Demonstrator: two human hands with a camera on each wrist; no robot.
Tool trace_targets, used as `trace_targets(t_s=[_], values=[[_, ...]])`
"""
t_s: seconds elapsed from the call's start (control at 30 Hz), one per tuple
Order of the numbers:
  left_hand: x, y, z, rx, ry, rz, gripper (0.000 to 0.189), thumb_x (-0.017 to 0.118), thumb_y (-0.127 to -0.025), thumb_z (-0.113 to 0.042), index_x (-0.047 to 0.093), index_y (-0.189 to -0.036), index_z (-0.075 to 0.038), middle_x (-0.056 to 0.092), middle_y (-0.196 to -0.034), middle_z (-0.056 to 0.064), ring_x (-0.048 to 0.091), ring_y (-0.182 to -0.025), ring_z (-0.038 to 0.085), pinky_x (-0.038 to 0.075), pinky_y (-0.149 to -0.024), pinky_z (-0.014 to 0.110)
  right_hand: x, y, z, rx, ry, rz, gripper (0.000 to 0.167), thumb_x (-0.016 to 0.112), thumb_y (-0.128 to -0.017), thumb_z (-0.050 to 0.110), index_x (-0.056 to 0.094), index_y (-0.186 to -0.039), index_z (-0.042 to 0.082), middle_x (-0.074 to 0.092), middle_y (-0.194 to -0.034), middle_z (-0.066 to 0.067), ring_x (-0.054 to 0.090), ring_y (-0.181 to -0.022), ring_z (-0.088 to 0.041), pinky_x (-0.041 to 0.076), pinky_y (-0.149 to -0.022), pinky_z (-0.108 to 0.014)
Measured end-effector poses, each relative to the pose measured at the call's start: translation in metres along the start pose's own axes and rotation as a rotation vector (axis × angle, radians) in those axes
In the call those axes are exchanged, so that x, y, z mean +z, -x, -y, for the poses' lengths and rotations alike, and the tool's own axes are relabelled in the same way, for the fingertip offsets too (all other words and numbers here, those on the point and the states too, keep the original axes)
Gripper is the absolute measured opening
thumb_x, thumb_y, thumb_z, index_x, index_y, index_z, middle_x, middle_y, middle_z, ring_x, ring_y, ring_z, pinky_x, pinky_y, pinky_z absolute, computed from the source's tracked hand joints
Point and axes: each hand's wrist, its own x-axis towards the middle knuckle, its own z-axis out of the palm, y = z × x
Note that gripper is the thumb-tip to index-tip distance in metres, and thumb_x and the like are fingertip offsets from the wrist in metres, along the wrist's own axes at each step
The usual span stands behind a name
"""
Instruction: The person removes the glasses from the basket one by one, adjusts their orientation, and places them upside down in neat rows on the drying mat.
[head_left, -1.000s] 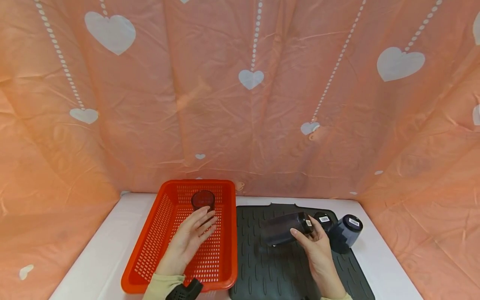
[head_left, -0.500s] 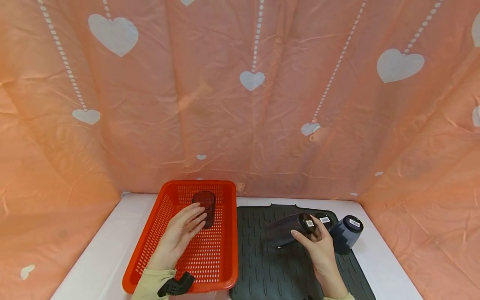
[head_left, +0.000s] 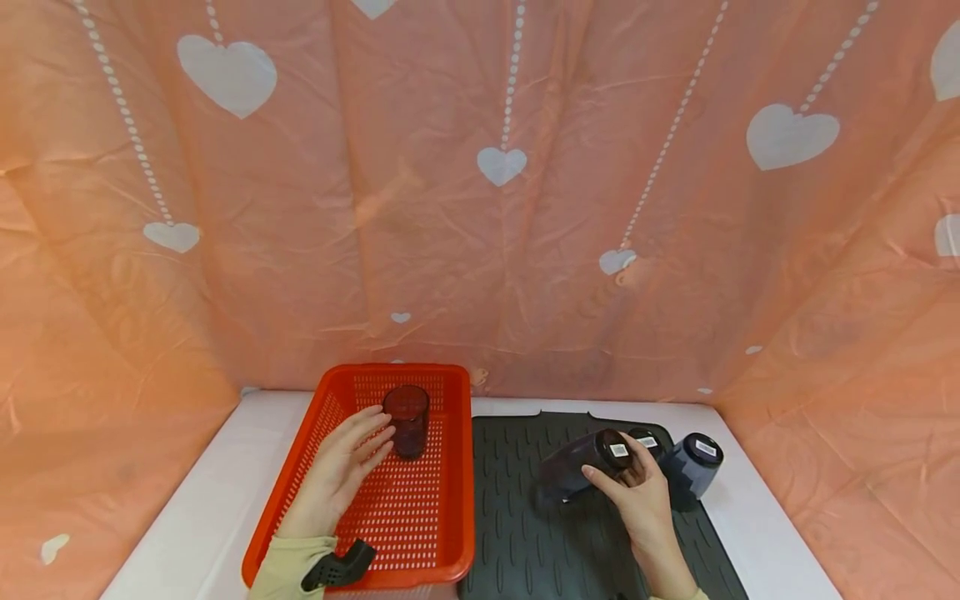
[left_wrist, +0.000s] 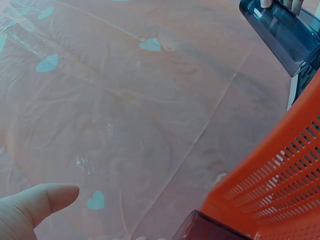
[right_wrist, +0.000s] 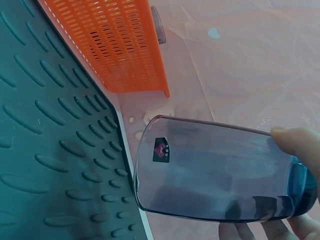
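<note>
My right hand [head_left: 637,496] grips a dark tinted drinking glass [head_left: 573,467] around its base end, with the mouth tipped down and left over the mat. In the right wrist view this glass [right_wrist: 215,172] shows a small dark label on its side. Over the orange basket, my left hand [head_left: 341,462] has its fingers extended and holds nothing. Just right of those fingertips, another tinted glass [head_left: 408,433] stands upright toward the basket's back. Two more glasses, a front one [head_left: 693,471] and one behind it [head_left: 645,440], stand base up beyond my right hand, the rear one partly hidden.
The orange perforated basket [head_left: 461,533] sits on the left of the white table [head_left: 187,508]. Beside it on the right lies a dark ridged mat [head_left: 517,542]. A pink sheet with hearts [head_left: 450,250] hangs behind and around the sides.
My left hand has drawn back leftward from the glass in the basket, uncovering it. The glass in my right hand has shifted slightly right, its base turning more toward the head camera.
</note>
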Motion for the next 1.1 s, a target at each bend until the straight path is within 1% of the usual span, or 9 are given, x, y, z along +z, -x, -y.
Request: trace_targets(t_s=[0.17,0.33,0.47,0.57,0.73,0.83,0.97,1.03,1.1], values=[[-0.003,-0.001,-0.005,0.005,-0.016,0.004,0.045,0.053,-0.099,-0.018,0.040,-0.139,-0.001,0.057,-0.120,0.001,0.048,-0.123,0.028,0.041,-0.102,0.037,-0.001,0.000,-0.001,0.013,0.017,0.010,0.077,0.084,-0.071,0.007,0.047,-0.138,0.014,0.053,-0.130,-0.011,0.058,-0.100,-0.001,0.047,-0.080,-0.015],[-0.004,-0.002,-0.009,0.006,-0.053,0.012,0.049,0.052,-0.100,-0.019,0.035,-0.142,-0.001,0.055,-0.124,0.001,0.045,-0.125,0.028,0.041,-0.101,0.034,-0.003,0.000,-0.002,0.020,0.033,0.018,0.077,0.085,-0.072,0.009,0.046,-0.138,0.017,0.052,-0.133,-0.010,0.056,-0.102,-0.001,0.046,-0.081,-0.013],[-0.004,-0.006,-0.012,0.010,-0.075,0.014,0.049,0.050,-0.101,-0.018,0.033,-0.143,0.000,0.056,-0.120,-0.002,0.045,-0.126,0.029,0.042,-0.100,0.033,-0.003,-0.001,-0.002,0.012,0.037,0.015,0.076,0.085,-0.071,0.008,0.047,-0.137,0.018,0.053,-0.131,-0.009,0.056,-0.103,-0.001,0.045,-0.083,-0.012],[-0.005,-0.010,-0.014,0.023,-0.089,0.011,0.048,0.051,-0.100,-0.017,0.035,-0.142,0.000,0.059,-0.112,-0.005,0.049,-0.123,0.026,0.043,-0.098,0.033,-0.002,-0.002,-0.002,-0.004,0.024,0.013,0.075,0.084,-0.071,0.005,0.049,-0.136,0.017,0.054,-0.129,-0.008,0.057,-0.104,-0.002,0.046,-0.084,-0.013],[-0.010,-0.015,-0.019,0.035,-0.118,0.015,0.048,0.050,-0.101,-0.016,0.033,-0.142,0.002,0.061,-0.107,-0.008,0.054,-0.117,0.020,0.045,-0.095,0.031,-0.003,-0.004,-0.002,-0.029,0.009,0.009,0.076,0.085,-0.069,0.002,0.050,-0.135,0.016,0.054,-0.126,-0.008,0.057,-0.104,-0.004,0.048,-0.083,-0.016],[-0.011,-0.017,-0.021,0.028,-0.142,0.022,0.050,0.048,-0.101,-0.017,0.030,-0.145,0.002,0.059,-0.109,-0.008,0.050,-0.122,0.023,0.044,-0.096,0.030,-0.004,-0.005,-0.003,-0.036,0.026,0.001,0.077,0.086,-0.068,0.004,0.050,-0.135,0.017,0.054,-0.126,-0.007,0.057,-0.103,-0.003,0.048,-0.083,-0.015],[-0.012,-0.020,-0.022,0.022,-0.165,0.014,0.051,0.048,-0.101,-0.017,0.030,-0.145,0.001,0.057,-0.113,-0.007,0.045,-0.127,0.027,0.043,-0.098,0.031,-0.004,-0.005,-0.003,-0.047,0.035,-0.007,0.077,0.087,-0.067,0.004,0.052,-0.134,0.017,0.054,-0.124,-0.006,0.058,-0.103,-0.004,0.048,-0.082,-0.015],[-0.012,-0.023,-0.022,0.018,-0.178,0.007,0.051,0.050,-0.100,-0.018,0.031,-0.145,0.000,0.055,-0.119,-0.004,0.042,-0.129,0.029,0.043,-0.098,0.031,-0.004,-0.006,-0.003,-0.054,0.040,-0.006,0.077,0.087,-0.067,0.004,0.052,-0.134,0.017,0.054,-0.124,-0.007,0.058,-0.105,-0.008,0.049,-0.083,-0.017],[-0.012,-0.025,-0.021,0.012,-0.193,0.006,0.052,0.051,-0.100,-0.018,0.032,-0.145,-0.001,0.050,-0.129,0.002,0.039,-0.131,0.031,0.041,-0.100,0.032,-0.004,-0.007,-0.002,-0.054,0.058,-0.003,0.077,0.087,-0.067,0.006,0.051,-0.135,0.017,0.052,-0.127,-0.006,0.056,-0.109,-0.013,0.049,-0.089,-0.024]])
